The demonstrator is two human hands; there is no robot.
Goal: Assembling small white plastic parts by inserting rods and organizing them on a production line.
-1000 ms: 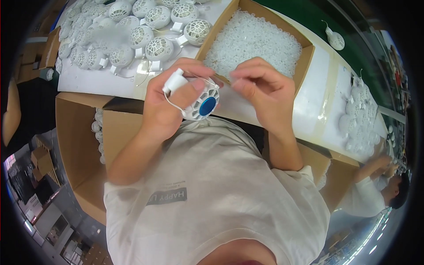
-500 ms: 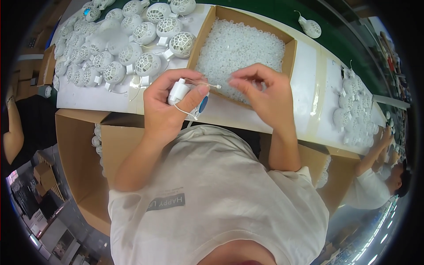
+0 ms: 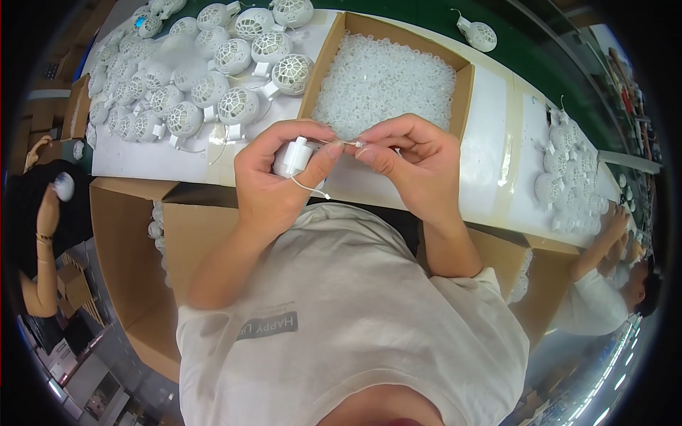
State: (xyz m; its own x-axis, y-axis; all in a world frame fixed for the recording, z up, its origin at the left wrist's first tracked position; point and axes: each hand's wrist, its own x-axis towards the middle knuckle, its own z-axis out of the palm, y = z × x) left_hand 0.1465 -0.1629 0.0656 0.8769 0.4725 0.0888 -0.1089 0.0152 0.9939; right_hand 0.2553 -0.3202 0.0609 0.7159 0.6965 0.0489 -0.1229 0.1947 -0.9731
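In the head view, the left hand is clamped around a white unit above the table's near edge, its thumb and palm hiding most of the unit. The right hand pinches the tip of a thin cord, too small to make out among the fingertips. Beyond, the hands cover the near wall of a box, and the far-left units blur together.
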